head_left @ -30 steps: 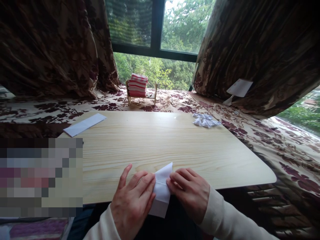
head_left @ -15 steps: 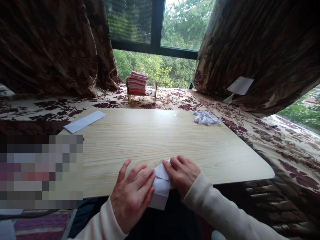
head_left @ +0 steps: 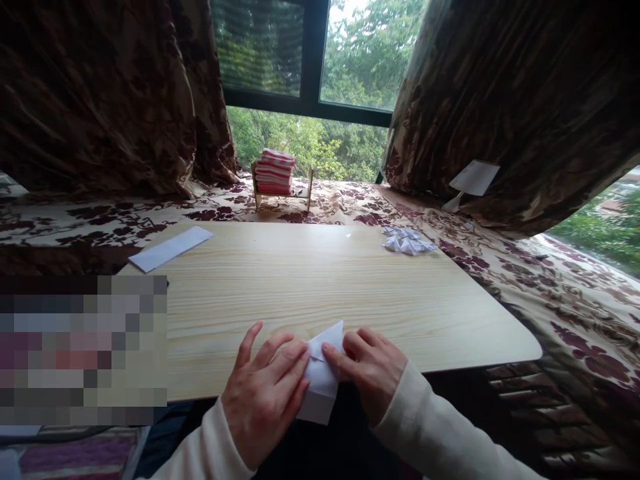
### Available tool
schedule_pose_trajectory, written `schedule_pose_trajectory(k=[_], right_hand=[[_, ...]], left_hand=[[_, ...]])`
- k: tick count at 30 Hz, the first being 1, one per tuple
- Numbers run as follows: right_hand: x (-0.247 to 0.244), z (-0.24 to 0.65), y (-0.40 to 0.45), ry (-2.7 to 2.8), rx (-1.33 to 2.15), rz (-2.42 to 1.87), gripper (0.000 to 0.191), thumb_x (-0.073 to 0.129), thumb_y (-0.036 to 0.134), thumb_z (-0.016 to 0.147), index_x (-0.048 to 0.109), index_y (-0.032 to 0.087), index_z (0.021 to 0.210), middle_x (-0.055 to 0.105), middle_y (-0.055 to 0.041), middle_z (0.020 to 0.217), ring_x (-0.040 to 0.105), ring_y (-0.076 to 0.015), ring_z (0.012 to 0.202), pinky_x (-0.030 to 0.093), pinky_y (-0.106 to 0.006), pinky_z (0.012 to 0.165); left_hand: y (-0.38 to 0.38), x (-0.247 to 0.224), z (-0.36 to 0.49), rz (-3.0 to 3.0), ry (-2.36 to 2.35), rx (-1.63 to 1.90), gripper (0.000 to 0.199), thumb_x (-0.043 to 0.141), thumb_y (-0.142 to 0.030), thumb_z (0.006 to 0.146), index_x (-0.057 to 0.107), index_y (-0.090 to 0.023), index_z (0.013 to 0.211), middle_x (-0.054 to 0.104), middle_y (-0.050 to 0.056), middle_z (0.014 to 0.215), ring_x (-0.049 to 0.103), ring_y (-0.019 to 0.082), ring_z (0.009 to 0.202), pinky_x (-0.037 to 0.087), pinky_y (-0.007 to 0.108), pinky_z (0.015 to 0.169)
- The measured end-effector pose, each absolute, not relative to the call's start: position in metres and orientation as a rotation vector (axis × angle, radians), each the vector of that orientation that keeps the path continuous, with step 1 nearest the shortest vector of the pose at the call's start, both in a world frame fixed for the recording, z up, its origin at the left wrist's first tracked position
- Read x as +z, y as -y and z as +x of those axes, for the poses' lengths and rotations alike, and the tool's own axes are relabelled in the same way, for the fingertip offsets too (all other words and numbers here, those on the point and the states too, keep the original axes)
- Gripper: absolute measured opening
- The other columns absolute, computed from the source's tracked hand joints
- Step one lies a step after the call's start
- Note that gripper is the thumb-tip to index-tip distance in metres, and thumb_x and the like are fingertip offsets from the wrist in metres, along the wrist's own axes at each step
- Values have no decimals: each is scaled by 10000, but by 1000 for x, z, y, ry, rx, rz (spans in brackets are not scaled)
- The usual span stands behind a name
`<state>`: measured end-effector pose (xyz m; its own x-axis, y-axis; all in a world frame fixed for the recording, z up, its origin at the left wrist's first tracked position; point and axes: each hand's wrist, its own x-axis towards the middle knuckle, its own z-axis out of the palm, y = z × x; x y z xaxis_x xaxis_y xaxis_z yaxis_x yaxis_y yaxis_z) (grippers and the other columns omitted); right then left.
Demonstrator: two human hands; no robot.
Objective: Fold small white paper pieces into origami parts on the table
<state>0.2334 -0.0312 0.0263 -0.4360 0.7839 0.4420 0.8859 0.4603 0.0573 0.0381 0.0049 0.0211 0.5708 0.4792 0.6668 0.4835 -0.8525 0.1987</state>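
Note:
A white paper strip (head_left: 321, 383) lies at the table's near edge, its far end folded over at a slant to a pointed corner and its near end hanging past the edge. My left hand (head_left: 267, 393) holds the strip's left side, thumb and index finger pressed on it while the other fingers spread over the wood. From the right, my right hand (head_left: 373, 370) presses its index fingertip on the folded flap, with the other fingers curled. The underside of the paper is hidden.
Folded white paper pieces (head_left: 407, 241) lie at the table's (head_left: 280, 287) far right corner. White paper strips (head_left: 171, 249) rest at far left. Beyond stand a small wooden rack (head_left: 257, 200) with striped cloths (head_left: 275, 172) and a white lamp (head_left: 474, 178). A blurred patch covers the left.
My right hand's index finger has moved from the fold's upper right corner down onto the flap, so the pointed tip now shows. My left hand stays in place.

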Motion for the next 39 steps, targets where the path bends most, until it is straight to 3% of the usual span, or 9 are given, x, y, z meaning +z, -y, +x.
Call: schedule_pose_trajectory(k=[11, 19, 30, 36, 39], right_hand=[[21, 235, 31, 2379, -404, -1423, 314, 550, 221, 739, 601, 184, 1047, 535, -66, 734, 393, -186, 673, 303, -313, 591], [18, 229, 29, 2336, -451, -1377, 265, 522, 189, 752, 619, 154, 996, 521, -66, 703, 389, -188, 662, 299, -312, 588], [32, 238, 24, 2439, -148, -1574, 325, 527, 178, 714, 595, 182, 1032, 553, -55, 749, 403, -181, 681, 304, -305, 605], [40, 226, 21, 2579, -181, -1686, 468, 527, 218, 729, 505, 272, 1194, 586, -72, 846, 468, -232, 766, 312, -328, 602], [42, 238, 14, 2524, -180, -1852, 404, 477, 205, 788, 526, 215, 1189, 605, -91, 818, 495, -235, 767, 333, -323, 596]], left_hand=[[-7, 29, 44, -2788, 848, -912, 274, 485, -253, 804, 595, -185, 1045, 624, 37, 914, 516, 208, 965, 181, 517, 1028], [-11, 42, 31, -2741, 938, -978, 206, 468, -245, 812, 648, -203, 902, 629, 31, 872, 515, 216, 977, 191, 511, 1023], [-12, 26, 38, -2777, 907, -985, 240, 466, -237, 821, 617, -204, 1006, 630, 29, 905, 512, 202, 953, 180, 505, 1022], [-12, 26, 38, -2782, 902, -966, 265, 453, -222, 823, 604, -215, 1041, 627, 29, 910, 508, 207, 962, 186, 509, 1017], [-12, 27, 38, -2785, 900, -960, 245, 458, -228, 819, 619, -201, 1003, 624, 33, 908, 504, 211, 969, 178, 512, 1019]])
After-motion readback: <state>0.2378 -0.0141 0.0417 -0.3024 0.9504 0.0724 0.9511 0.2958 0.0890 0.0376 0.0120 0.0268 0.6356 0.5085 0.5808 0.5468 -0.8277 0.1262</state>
